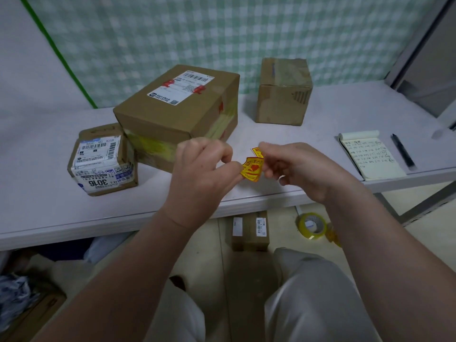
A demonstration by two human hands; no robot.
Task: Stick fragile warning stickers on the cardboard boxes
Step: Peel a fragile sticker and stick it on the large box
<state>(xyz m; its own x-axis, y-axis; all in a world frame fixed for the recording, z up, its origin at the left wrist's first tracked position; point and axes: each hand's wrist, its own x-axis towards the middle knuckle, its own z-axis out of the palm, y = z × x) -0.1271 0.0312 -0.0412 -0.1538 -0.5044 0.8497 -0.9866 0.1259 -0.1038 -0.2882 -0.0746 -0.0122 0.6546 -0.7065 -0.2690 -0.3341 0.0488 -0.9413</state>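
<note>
A yellow and red fragile sticker (251, 169) is pinched between my left hand (202, 166) and my right hand (296, 166), just above the white table's (49, 213) front part. A second bit of yellow sticker or backing (256, 151) pokes up from my right fingers. Three cardboard boxes stand on the table: a small labelled box (102, 160) at the left, a large box (177, 114) with a shipping label and red stickers in the middle, and a plain box (283, 92) at the back right.
A notepad (370, 156) and a black pen (403, 151) lie at the table's right. On the floor under the table are a small box (249, 230) and a roll of yellowish tape (312, 225). A green checked curtain hangs behind.
</note>
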